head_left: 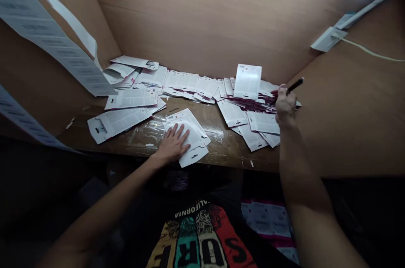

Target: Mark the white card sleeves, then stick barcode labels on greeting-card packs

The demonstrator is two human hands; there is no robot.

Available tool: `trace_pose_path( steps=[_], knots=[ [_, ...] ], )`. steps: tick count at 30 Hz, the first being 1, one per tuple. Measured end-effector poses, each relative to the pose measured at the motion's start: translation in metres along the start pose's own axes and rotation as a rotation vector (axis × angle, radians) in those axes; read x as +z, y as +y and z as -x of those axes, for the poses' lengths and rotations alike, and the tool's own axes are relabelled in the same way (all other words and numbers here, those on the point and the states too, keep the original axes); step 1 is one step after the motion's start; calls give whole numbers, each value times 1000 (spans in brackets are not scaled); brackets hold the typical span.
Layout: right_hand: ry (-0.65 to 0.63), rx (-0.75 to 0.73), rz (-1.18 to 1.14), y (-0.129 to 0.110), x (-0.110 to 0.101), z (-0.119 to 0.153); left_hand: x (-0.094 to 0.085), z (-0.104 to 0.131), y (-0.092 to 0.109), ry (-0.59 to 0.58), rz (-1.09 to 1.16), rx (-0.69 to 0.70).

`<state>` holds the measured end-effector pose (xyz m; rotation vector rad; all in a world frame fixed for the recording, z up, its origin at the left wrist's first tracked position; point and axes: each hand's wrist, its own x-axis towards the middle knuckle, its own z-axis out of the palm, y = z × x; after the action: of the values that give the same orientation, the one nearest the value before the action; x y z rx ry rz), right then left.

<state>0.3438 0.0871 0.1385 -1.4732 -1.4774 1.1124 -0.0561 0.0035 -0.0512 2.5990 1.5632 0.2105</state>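
Observation:
My left hand [174,143] lies with fingers spread on a flat white printed packet [193,126] near the table's front edge. This packet has a hang-hole flap [194,157] at its lower end. Over the right-hand pile of packets, my right hand [285,101] is closed round a dark pen-like stick [295,85] that points up and to the right. Its fingertips are partly hidden, so I cannot tell whether they also touch a packet. One white packet [248,82] lies on top of that pile, just left of the right hand.
More packets [180,81] line the back of the brown table [142,135], with a stack [131,98] at left. Strips of printed labels [53,36] hang at left. Wooden panels [190,19] enclose the table. A white box with a cable [329,39] is on the right panel.

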Motion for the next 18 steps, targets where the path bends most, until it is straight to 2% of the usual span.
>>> trace_pose_path(
  steps=[1, 3, 6, 8, 11, 16, 18],
  knots=[
    [38, 3, -53, 11, 20, 8, 1, -3, 4, 2, 10, 24],
    [108, 30, -134, 43, 73, 32, 4, -8, 11, 11, 32, 59],
    [-18, 153, -183, 91, 150, 69, 5, -13, 17, 31, 55, 90],
    [-64, 244, -215, 113, 180, 81, 5, -14, 17, 41, 64, 106],
    [-91, 269, -209, 127, 190, 83, 6, -14, 16, 45, 73, 115],
    [-143, 251, -185, 126, 183, 79, 7, -13, 16, 36, 85, 105],
    [-210, 242, -166, 124, 181, 79, 7, -13, 17, 39, 87, 105]
  ],
)
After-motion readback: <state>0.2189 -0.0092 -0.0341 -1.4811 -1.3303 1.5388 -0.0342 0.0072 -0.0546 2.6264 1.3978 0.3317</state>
